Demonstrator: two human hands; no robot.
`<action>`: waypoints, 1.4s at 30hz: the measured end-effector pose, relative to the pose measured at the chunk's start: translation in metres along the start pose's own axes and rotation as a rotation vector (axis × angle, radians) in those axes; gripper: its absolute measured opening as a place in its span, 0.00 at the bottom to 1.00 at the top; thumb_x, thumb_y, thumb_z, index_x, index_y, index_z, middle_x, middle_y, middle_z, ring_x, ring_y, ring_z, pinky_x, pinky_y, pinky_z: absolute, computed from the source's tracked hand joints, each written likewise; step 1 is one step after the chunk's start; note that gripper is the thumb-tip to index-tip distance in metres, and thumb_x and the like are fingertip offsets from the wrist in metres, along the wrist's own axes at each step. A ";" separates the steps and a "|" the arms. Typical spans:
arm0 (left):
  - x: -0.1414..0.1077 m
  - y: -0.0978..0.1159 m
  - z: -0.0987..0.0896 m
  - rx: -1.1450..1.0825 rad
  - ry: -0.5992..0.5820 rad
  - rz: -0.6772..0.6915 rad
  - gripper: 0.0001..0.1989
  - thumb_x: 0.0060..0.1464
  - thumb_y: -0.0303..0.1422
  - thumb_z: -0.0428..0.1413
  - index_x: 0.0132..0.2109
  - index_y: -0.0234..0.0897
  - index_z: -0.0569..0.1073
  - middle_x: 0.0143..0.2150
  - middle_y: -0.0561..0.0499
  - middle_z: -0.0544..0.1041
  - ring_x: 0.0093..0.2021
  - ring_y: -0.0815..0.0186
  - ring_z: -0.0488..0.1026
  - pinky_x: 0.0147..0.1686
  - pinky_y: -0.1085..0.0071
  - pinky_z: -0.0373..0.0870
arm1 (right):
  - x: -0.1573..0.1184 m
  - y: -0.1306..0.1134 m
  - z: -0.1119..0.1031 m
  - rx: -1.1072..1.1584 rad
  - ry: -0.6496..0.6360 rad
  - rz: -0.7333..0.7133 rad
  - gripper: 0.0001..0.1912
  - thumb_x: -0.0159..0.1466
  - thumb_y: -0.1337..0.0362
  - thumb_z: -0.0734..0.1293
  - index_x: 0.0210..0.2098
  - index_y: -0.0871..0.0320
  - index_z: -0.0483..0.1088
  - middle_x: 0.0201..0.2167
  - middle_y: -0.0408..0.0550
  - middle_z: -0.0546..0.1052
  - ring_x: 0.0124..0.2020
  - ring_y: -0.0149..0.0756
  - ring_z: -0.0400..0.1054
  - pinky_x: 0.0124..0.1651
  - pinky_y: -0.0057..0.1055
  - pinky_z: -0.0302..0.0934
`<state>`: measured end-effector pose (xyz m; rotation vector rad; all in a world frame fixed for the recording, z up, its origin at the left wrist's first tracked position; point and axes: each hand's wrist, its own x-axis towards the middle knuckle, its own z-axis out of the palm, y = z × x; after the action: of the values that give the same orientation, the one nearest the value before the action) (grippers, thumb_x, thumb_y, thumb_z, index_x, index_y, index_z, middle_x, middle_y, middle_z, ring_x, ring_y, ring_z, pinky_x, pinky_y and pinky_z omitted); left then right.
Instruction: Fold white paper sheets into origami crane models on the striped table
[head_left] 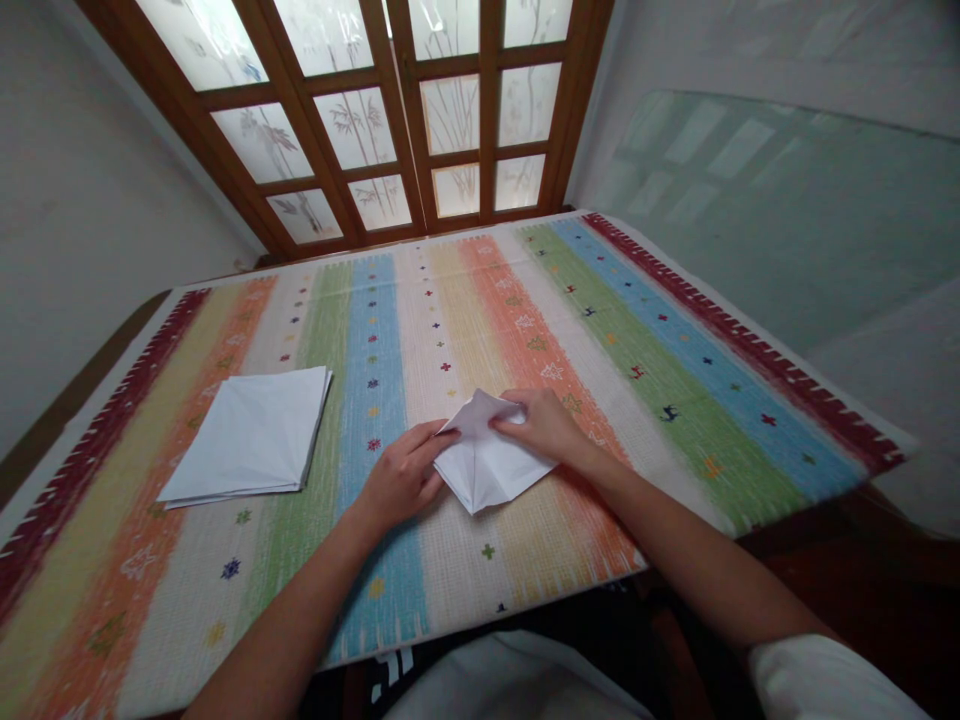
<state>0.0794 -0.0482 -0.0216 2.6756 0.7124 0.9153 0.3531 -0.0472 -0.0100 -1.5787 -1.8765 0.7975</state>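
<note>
A folded sheet of white paper (480,465) with creases meeting near its lower point is held just over the striped cloth, in front of me. My left hand (405,468) pinches its left corner, thumb and fingers closed on the edge. On the upper right side, my right hand (540,425) grips the paper between thumb and fingers, the thumb partly inside a fold. Further left lies a stack of white paper sheets (251,435), flat on the cloth and apart from both hands.
A tablecloth (375,350) with coloured stripes and small motifs covers the table. Beyond the far edge stand wooden doors (412,120) with frosted panes. A pale glass panel (750,220) leans or hangs at the right wall. The table's near edge is close to my body.
</note>
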 end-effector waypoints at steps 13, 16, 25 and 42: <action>0.000 0.000 0.002 -0.018 0.003 -0.014 0.20 0.61 0.23 0.57 0.59 0.36 0.77 0.58 0.37 0.80 0.57 0.54 0.81 0.57 0.57 0.82 | -0.007 -0.009 0.000 -0.245 0.039 -0.020 0.16 0.64 0.59 0.75 0.51 0.52 0.80 0.42 0.52 0.85 0.39 0.46 0.78 0.39 0.33 0.59; 0.000 0.000 0.001 -0.012 0.004 -0.021 0.20 0.62 0.23 0.57 0.59 0.36 0.77 0.58 0.37 0.80 0.57 0.54 0.81 0.57 0.57 0.81 | -0.006 -0.008 -0.004 -0.168 0.024 -0.034 0.16 0.63 0.61 0.75 0.51 0.52 0.79 0.44 0.52 0.85 0.42 0.47 0.79 0.42 0.35 0.62; -0.006 -0.011 -0.002 0.129 0.126 -0.173 0.16 0.62 0.24 0.56 0.56 0.37 0.80 0.55 0.40 0.82 0.54 0.57 0.82 0.55 0.62 0.81 | 0.000 0.015 -0.024 0.388 -0.069 0.126 0.30 0.62 0.53 0.75 0.60 0.55 0.70 0.36 0.50 0.83 0.35 0.42 0.79 0.34 0.31 0.66; -0.005 -0.010 -0.001 0.161 0.176 -0.235 0.17 0.61 0.24 0.57 0.56 0.36 0.80 0.55 0.41 0.82 0.54 0.58 0.82 0.55 0.64 0.80 | 0.002 0.015 -0.013 0.696 0.009 0.208 0.32 0.54 0.58 0.77 0.56 0.54 0.68 0.40 0.50 0.80 0.32 0.38 0.76 0.27 0.29 0.67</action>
<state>0.0714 -0.0420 -0.0276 2.5910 1.1578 1.0779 0.3722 -0.0421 -0.0129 -1.3146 -1.2241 1.3498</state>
